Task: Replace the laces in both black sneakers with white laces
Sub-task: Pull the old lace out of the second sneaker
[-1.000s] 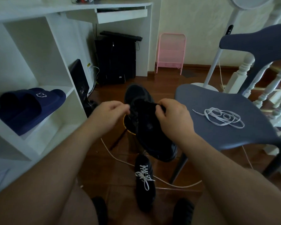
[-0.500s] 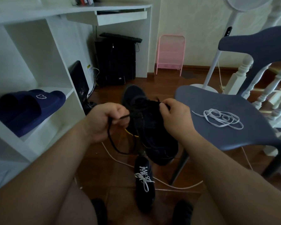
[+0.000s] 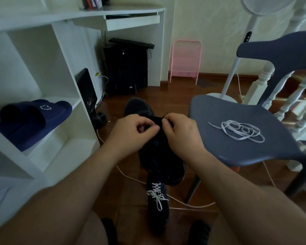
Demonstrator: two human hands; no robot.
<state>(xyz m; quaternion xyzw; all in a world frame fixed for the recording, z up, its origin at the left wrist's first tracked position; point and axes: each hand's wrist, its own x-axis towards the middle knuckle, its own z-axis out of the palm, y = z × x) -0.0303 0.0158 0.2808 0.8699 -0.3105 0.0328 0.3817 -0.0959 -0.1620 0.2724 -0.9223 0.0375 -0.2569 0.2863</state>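
Observation:
I hold a black sneaker (image 3: 159, 160) in the air over the floor, toe pointing away. My left hand (image 3: 132, 134) pinches the black lace at the sneaker's eyelets, and only a short bit of that lace shows above my fingers. My right hand (image 3: 182, 136) grips the sneaker's upper right beside it, fingertips nearly touching the left hand's. A second black sneaker (image 3: 157, 207), laced in white, stands on the floor below. A loose white lace (image 3: 240, 130) lies coiled on the blue-grey chair seat (image 3: 228, 151) to the right.
A white shelf unit (image 3: 42, 167) at the left holds navy slippers (image 3: 34, 119). A computer tower (image 3: 125, 68) stands under the desk and a pink rack (image 3: 185, 59) leans on the wall. A white cable (image 3: 131, 179) runs across the wooden floor. White balusters (image 3: 293, 96) rise behind the chair.
My left hand, which had pulled a loop of black lace out to the left, has come back to the sneaker's top beside my right hand. The loop no longer shows.

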